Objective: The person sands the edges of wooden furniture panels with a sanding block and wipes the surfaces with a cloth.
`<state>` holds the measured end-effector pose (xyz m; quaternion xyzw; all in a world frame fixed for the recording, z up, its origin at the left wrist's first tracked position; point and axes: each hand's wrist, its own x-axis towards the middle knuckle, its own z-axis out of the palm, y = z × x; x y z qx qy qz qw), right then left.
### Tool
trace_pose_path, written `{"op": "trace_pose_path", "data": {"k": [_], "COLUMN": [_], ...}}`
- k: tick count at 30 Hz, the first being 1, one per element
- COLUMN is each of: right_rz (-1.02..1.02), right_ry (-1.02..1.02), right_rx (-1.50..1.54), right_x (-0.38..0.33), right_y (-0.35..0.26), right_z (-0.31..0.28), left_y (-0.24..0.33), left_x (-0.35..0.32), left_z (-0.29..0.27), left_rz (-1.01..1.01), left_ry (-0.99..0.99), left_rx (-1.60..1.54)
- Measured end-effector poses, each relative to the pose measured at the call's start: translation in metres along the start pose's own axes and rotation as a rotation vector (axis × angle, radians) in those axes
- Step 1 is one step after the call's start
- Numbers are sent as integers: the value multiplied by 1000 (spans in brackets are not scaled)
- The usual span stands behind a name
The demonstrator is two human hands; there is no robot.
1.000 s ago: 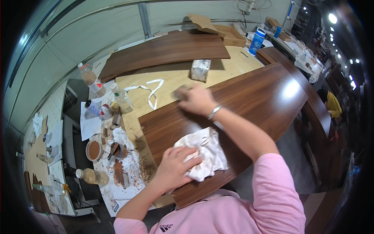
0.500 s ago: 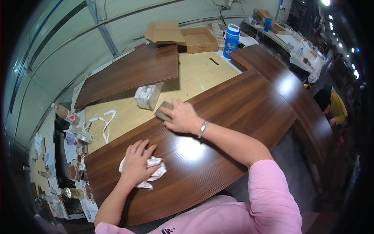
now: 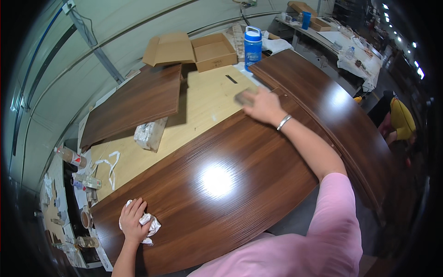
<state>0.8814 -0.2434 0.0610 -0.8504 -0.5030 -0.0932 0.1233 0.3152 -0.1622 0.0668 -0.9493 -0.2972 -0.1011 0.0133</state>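
Note:
My left hand [image 3: 133,223] presses down on a crumpled white cloth [image 3: 151,226] near the left end of a dark brown wood-grain panel [image 3: 194,207]. Part of that cloth shows between the thumb and fingers. A small grey-brown block [image 3: 242,97], looking like a sanding block, is gripped in my outstretched right hand [image 3: 264,107], slightly blurred. It is at the panel's far edge, close to the right end. Another brown panel [image 3: 318,87] adjoins on the right.
A third brown panel [image 3: 134,99] rests tilted over a wrapped packet [image 3: 150,134] on the pale board [image 3: 207,97]. Behind stand an open cardboard box [image 3: 214,53] and a blue bottle [image 3: 253,48]. Several bottles and jars line the left side. A person in yellow [image 3: 401,117] is at far right.
My right hand has slid the block along the panel's far edge, away to the right. My left hand stays on the cloth at the left end. The whole view has shifted.

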Motion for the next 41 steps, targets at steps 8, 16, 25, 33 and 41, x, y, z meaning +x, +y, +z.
{"op": "trace_pose_path", "data": {"k": [8, 16, 25, 33, 41], "right_rz": [574, 487, 563, 874, 795], "right_ry": [14, 3, -19, 40, 306], "right_rx": [-203, -104, 71, -184, 50], "right_x": [23, 29, -77, -296, -326], "right_y": [149, 109, 125, 141, 96], "right_z": [-11, 10, -27, -97, -46], "left_y": [-4, -7, -6, -7, -21], "left_x": [2, -1, -1, -2, -7], "left_z": [9, 8, 14, 13, 22], "left_rz": [-2, 7, 8, 60, 50], "left_ry": [39, 39, 55, 89, 74], "left_rx": [-9, -23, -39, -59, -45]}}
